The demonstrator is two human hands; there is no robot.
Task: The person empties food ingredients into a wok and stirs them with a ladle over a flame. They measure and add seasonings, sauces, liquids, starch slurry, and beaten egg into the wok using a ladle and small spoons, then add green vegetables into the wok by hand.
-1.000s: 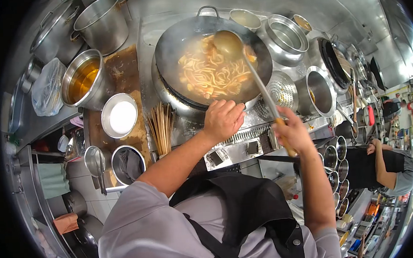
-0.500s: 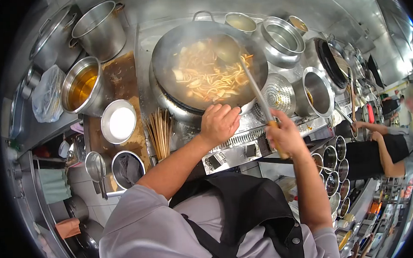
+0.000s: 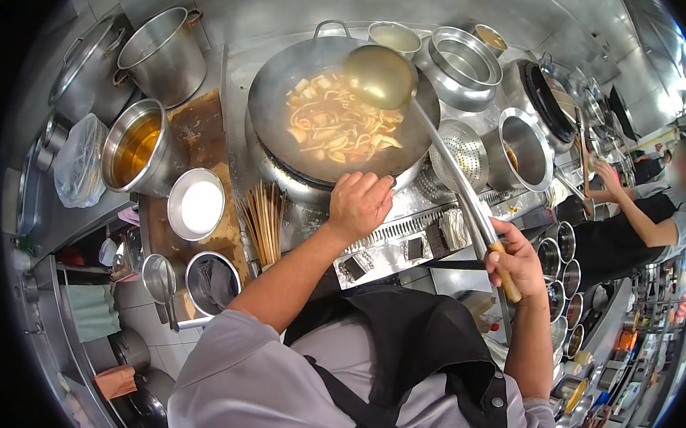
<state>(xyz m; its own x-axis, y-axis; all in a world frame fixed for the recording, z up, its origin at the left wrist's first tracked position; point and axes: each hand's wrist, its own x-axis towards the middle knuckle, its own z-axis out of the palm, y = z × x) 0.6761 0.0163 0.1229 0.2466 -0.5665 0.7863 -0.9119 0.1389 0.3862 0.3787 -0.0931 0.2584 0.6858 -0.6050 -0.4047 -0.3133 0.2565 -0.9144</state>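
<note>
My left hand point(image 3: 362, 207) is closed at the near rim of a large steaming wok point(image 3: 270, 114), opposite its far loop handle. My fingers hide what they grip there. In the wok lie pale strips and chunks of food point(image 3: 339, 122) in a little liquid. With my right hand point(image 3: 517, 260) I hold a long ladle point(image 3: 451, 156) by its wooden grip. The ladle's round bowl is over the far right side of the wok, above the food.
A perforated strainer point(image 3: 457, 152) and a deep steel pot point(image 3: 525, 152) stand right of the wok. On the left are bamboo sticks point(image 3: 263, 225), a bowl of white contents point(image 3: 199, 205) and a pot of amber liquid point(image 3: 135, 150). Another person point(image 3: 626, 217) stands at the right.
My right hand has moved right and towards me, drawing the ladle's bowl up off the food. My left hand stays at the rim. The other person's arm has risen.
</note>
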